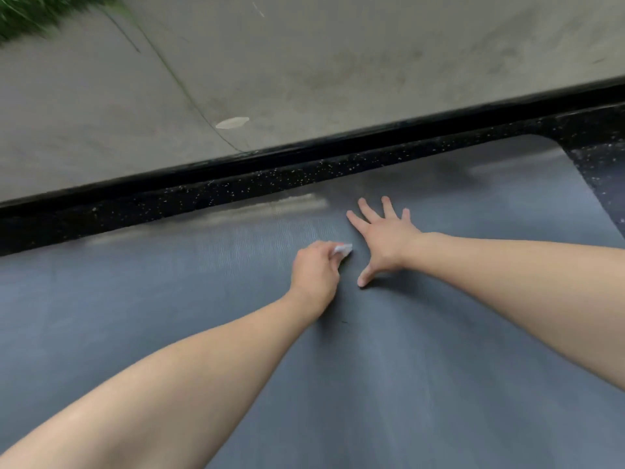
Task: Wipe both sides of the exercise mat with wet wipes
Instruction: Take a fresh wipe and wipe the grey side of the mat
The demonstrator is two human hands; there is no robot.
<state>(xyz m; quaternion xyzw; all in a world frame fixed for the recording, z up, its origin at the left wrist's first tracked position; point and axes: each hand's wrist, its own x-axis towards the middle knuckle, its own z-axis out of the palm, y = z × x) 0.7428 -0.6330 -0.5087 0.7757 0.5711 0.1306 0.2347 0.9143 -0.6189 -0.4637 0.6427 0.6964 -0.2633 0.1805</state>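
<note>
A blue-grey exercise mat (439, 350) lies flat and fills the lower half of the view. My left hand (316, 267) is closed on a small white wet wipe (343, 249), pressing it onto the mat near the far long edge. My right hand (384, 236) rests flat on the mat just right of the wipe, fingers spread. A pale shiny streak runs along the mat's far edge.
Beyond the mat is a strip of black speckled rubber floor (236, 187), then a black raised edge (304, 147) and grey concrete (304, 62) with a pale leaf (232, 122). Grass (30, 11) shows at the top left corner.
</note>
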